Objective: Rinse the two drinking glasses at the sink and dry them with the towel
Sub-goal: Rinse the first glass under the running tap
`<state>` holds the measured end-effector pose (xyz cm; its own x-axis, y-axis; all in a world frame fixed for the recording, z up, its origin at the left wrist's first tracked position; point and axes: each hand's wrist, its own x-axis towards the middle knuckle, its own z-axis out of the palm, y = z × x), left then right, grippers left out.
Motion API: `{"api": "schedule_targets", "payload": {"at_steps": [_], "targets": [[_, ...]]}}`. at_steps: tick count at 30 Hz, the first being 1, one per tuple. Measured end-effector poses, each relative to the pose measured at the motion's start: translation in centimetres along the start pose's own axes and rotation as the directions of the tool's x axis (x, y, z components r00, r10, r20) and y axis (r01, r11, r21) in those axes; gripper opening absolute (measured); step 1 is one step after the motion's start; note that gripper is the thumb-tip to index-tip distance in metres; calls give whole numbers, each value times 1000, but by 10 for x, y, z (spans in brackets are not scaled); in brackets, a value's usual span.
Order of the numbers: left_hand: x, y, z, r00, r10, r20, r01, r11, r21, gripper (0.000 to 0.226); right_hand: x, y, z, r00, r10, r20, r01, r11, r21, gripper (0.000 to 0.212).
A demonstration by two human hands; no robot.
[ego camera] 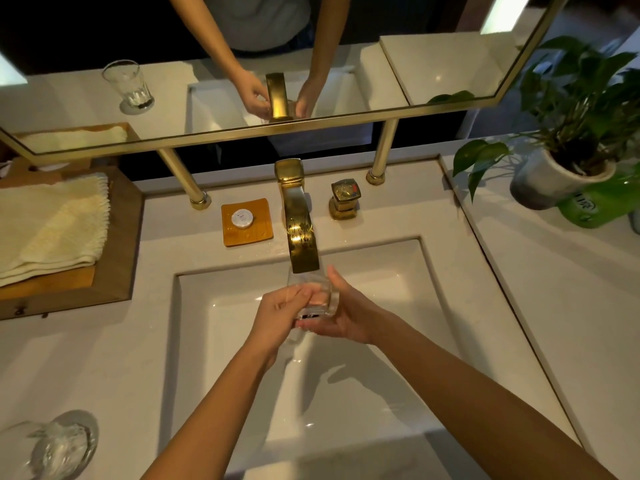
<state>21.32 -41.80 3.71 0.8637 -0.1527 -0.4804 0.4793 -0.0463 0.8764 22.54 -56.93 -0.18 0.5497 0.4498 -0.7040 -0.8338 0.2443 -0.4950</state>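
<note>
Now both your hands grasp one drinking glass (pixel 311 285) directly beneath the faucet (pixel 300 237) spout, over the sink (pixel 398 341) basin. Your left hand (pixel 280 308) curls onto it from 9 o'clock, fingertips seeming to reach inside. Your right hand (pixel 349 315) cradles its base and side from 4 o'clock, thumb upright beside the rim. The second glass (pixel 55 445) sits on the counter (pixel 86 358) at 8 o'clock. The towel (pixel 52 226) lies folded at 10 o'clock, well apart from both hands.
</note>
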Motion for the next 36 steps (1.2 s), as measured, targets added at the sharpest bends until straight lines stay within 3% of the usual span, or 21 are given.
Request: {"api": "schedule_targets", "payload": {"at_steps": [2,4,7,9,11,13,15,16,18,20,22,24,25,26,27,28,30,31,32,34,36], "targets": [[2,0,3,999,-21,-34,21,1000,2,21,2,-1,-1,1000,-13,-11,14,999,42,58],[6,5,4,994,-71,-79,73,997,17,24,0,-2,-1,983,-162,-81,149,978,-145,46],[15,13,-2,966,-238,-98,224,966,-129,29,3,1,-3,876,-481,22,419,739,-528,45],[16,15,-7,957,-288,-34,276,940,-201,30,6,4,-4,822,-555,125,499,598,-627,48],[15,13,-9,966,-259,-13,253,953,-169,29,5,2,-2,859,-508,69,439,659,-611,44],[12,7,-6,985,-165,-46,162,984,-69,28,4,-2,1,946,-308,-96,224,841,-492,44],[7,1,0,996,-81,-41,81,997,4,29,8,-4,0,983,-66,-173,8,949,-316,71],[6,-2,2,998,-59,-31,60,998,21,29,13,-3,-1,981,-25,-193,-28,963,-268,76],[6,-5,2,999,-46,-16,47,998,38,31,17,0,-2,959,-125,-256,43,952,-303,67],[9,1,2,997,-79,-19,80,997,13,32,16,5,-1,893,-380,-241,243,858,-453,51],[15,7,1,989,-146,-30,144,988,-57,29,13,9,-1,759,-644,-97,467,642,-608,40],[18,14,-1,985,-173,-11,171,980,-106,22,13,16,-4,627,-779,30,556,420,-717,43],[19,17,0,986,-165,6,165,980,-114,20,13,17,-4,600,-799,42,559,381,-736,42],[18,18,1,989,-149,19,150,982,-111,19,15,17,-4,602,-798,12,555,407,-725,37],[17,16,3,992,-124,21,126,987,-99,20,12,12,1,636,-770,-63,545,505,-670,31],[14,13,6,996,-88,14,89,993,-77,21,11,6,4,717,-678,-162,489,655,-576,30],[6,1,11,1000,6,27,-7,1000,15,23,6,-9,10,927,-251,-277,218,965,-147,53],[3,-4,12,998,43,40,-45,998,51,24,6,-12,10,962,-90,-259,84,996,-36,62],[1,-8,12,997,57,43,-59,996,66,25,7,-13,10,966,-28,-258,22,999,-26,63],[1,-10,8,999,32,13,-32,999,42,26,15,-11,14,934,-173,-312,117,975,-189,51],[5,-6,5,997,-59,-58,57,998,-36,29,22,-2,17,799,-543,-258,408,806,-429,33]]}}
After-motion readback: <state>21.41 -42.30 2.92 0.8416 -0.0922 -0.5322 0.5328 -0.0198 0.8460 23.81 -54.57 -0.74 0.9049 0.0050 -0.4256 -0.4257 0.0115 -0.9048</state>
